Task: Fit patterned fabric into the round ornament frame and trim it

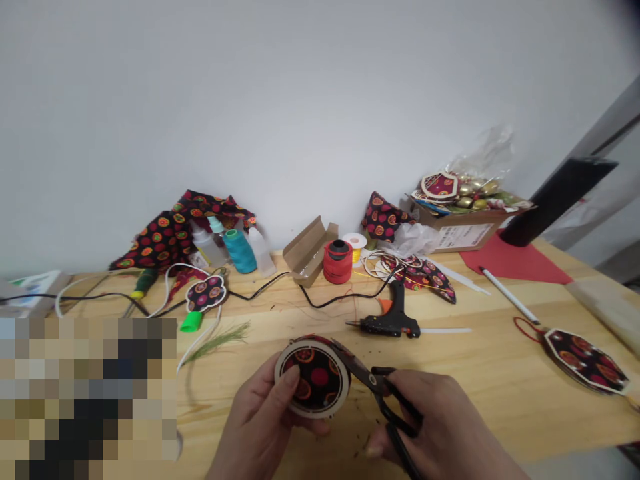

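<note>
My left hand (267,417) is closed round a round wooden disc (313,378) covered in black fabric with red and orange circles, holding it upright near the table's front edge. My right hand (440,427) grips black scissors (380,393). Their blades reach the disc's upper right edge, where fabric sticks out past the rim. Both hands are low in the view, just above the wooden table (500,373).
A black glue gun (393,320) lies behind the disc, its cord running left. Thread spools, glue bottles and patterned fabric (170,233) line the wall. A cardboard box (465,230), red paper, a pen and a finished fabric ornament (583,360) sit at right. A blurred patch covers the lower left.
</note>
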The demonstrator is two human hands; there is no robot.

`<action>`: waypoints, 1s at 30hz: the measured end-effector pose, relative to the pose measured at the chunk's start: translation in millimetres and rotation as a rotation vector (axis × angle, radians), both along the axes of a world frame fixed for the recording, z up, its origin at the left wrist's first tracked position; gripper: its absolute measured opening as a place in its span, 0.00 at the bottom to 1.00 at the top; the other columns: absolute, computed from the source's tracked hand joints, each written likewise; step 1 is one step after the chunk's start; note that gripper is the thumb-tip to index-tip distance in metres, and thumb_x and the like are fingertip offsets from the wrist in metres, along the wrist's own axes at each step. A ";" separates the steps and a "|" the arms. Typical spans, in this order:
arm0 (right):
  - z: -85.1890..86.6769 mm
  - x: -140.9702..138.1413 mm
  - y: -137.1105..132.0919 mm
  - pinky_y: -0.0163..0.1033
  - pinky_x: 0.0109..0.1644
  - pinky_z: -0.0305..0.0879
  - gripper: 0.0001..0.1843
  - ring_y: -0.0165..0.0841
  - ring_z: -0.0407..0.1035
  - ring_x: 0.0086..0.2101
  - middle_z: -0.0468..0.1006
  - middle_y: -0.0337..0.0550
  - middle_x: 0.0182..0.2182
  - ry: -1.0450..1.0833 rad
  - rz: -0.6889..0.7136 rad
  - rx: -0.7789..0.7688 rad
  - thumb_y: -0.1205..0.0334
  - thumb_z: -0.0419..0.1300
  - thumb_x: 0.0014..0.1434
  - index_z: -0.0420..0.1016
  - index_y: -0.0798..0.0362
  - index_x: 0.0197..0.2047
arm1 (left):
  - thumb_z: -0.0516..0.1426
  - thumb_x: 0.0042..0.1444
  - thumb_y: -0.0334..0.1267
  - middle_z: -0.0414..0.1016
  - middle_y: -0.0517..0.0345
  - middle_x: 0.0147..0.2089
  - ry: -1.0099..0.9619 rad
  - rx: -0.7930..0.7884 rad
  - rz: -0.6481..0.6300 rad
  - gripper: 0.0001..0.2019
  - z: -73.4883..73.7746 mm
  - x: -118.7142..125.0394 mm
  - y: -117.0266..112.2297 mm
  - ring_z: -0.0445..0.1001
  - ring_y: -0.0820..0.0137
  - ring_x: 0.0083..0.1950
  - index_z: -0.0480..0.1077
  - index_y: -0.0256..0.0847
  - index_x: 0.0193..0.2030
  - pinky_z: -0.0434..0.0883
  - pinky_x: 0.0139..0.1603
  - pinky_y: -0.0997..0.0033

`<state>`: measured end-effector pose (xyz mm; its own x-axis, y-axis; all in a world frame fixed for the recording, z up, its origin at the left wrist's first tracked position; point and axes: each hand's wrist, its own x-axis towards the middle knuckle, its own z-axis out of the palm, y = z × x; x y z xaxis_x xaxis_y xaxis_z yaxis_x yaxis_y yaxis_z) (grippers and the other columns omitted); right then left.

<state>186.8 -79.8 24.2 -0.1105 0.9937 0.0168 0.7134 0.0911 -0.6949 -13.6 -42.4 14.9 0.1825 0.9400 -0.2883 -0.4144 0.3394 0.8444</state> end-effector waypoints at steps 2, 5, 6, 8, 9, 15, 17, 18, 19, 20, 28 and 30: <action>0.7 0.0 -0.6 0.32 0.21 0.55 0.15 0.31 0.67 0.21 0.75 0.40 0.20 -0.011 -0.012 0.017 0.50 0.66 0.45 0.71 0.53 0.23 | 0.64 0.48 0.40 0.80 0.50 0.31 0.009 -0.004 0.002 0.14 0.6 1.9 -1.2 0.74 0.67 0.25 0.77 0.35 0.40 0.75 0.19 0.70; 0.8 1.3 -0.4 0.32 0.23 0.58 0.11 0.33 0.70 0.25 0.78 0.42 0.24 -0.029 -0.010 0.050 0.55 0.66 0.45 0.71 0.53 0.23 | 0.64 0.49 0.39 0.80 0.51 0.31 0.014 0.009 0.005 0.13 1.1 2.8 -2.5 0.73 0.67 0.25 0.77 0.35 0.40 0.75 0.19 0.70; 0.6 2.2 0.0 0.32 0.24 0.59 0.10 0.33 0.71 0.26 0.78 0.43 0.24 -0.034 -0.008 0.053 0.57 0.66 0.45 0.71 0.52 0.23 | 0.64 0.48 0.39 0.79 0.51 0.31 0.018 0.014 0.005 0.12 1.2 2.7 -2.7 0.73 0.67 0.25 0.77 0.35 0.39 0.75 0.19 0.70; 0.4 4.3 0.6 0.31 0.25 0.60 0.08 0.33 0.72 0.26 0.79 0.43 0.25 -0.046 -0.002 0.047 0.59 0.65 0.45 0.72 0.52 0.23 | 0.64 0.48 0.39 0.79 0.52 0.31 0.036 0.022 0.005 0.12 1.3 2.1 -3.0 0.73 0.67 0.25 0.77 0.36 0.38 0.75 0.19 0.69; 0.5 5.6 1.0 0.31 0.25 0.60 0.08 0.33 0.72 0.26 0.79 0.42 0.25 -0.049 -0.001 0.043 0.59 0.65 0.45 0.72 0.52 0.23 | 0.64 0.48 0.40 0.79 0.52 0.30 0.049 0.023 0.003 0.12 1.2 1.8 -3.0 0.73 0.67 0.26 0.77 0.36 0.38 0.75 0.19 0.69; 4.6 12.4 3.2 0.31 0.25 0.58 0.08 0.30 0.70 0.24 0.78 0.39 0.23 -0.059 0.016 0.043 0.61 0.67 0.44 0.71 0.52 0.23 | 0.63 0.50 0.42 0.79 0.50 0.33 0.053 0.026 -0.019 0.13 -3.5 -2.7 0.2 0.74 0.65 0.28 0.77 0.36 0.41 0.75 0.20 0.70; 6.6 13.2 3.4 0.30 0.24 0.57 0.08 0.29 0.68 0.22 0.76 0.37 0.20 -0.035 0.021 0.021 0.62 0.66 0.45 0.70 0.52 0.22 | 0.63 0.51 0.41 0.79 0.51 0.33 0.050 0.025 -0.031 0.13 -6.3 -5.0 1.1 0.74 0.66 0.28 0.77 0.37 0.41 0.75 0.21 0.70; 7.2 13.3 3.3 0.30 0.24 0.56 0.08 0.28 0.67 0.21 0.75 0.36 0.19 -0.019 0.020 0.010 0.63 0.66 0.45 0.69 0.52 0.22 | 0.63 0.51 0.41 0.79 0.51 0.34 0.049 0.023 -0.035 0.13 -7.5 -6.0 1.3 0.74 0.66 0.28 0.77 0.37 0.42 0.76 0.21 0.70; 7.6 13.4 3.0 0.30 0.24 0.56 0.09 0.27 0.66 0.20 0.73 0.35 0.18 -0.006 0.021 0.001 0.64 0.65 0.45 0.68 0.52 0.21 | 0.63 0.51 0.41 0.79 0.51 0.34 0.046 0.021 -0.036 0.13 -8.5 -6.7 1.2 0.74 0.66 0.29 0.77 0.37 0.42 0.76 0.22 0.70; 7.6 13.4 2.5 0.30 0.24 0.55 0.09 0.26 0.65 0.19 0.72 0.35 0.17 0.004 0.023 -0.004 0.65 0.65 0.45 0.68 0.52 0.21 | 0.63 0.51 0.41 0.79 0.51 0.34 0.043 0.019 -0.038 0.13 -9.1 -6.9 1.0 0.74 0.66 0.29 0.77 0.37 0.42 0.76 0.22 0.70; 4.3 12.3 0.5 0.32 0.23 0.54 0.11 0.29 0.66 0.23 0.75 0.39 0.22 -0.034 0.028 -0.035 0.61 0.67 0.43 0.67 0.53 0.21 | 0.63 0.50 0.42 0.80 0.49 0.32 0.063 0.009 0.000 0.14 -2.2 3.4 -2.8 0.74 0.66 0.26 0.78 0.34 0.40 0.74 0.19 0.70; 4.5 11.9 0.7 0.32 0.24 0.54 0.10 0.30 0.67 0.24 0.76 0.40 0.23 -0.030 0.030 -0.036 0.62 0.66 0.43 0.67 0.53 0.21 | 0.64 0.48 0.43 0.80 0.49 0.31 0.072 0.003 0.007 0.15 0.1 5.5 -3.3 0.74 0.65 0.26 0.78 0.34 0.40 0.74 0.18 0.70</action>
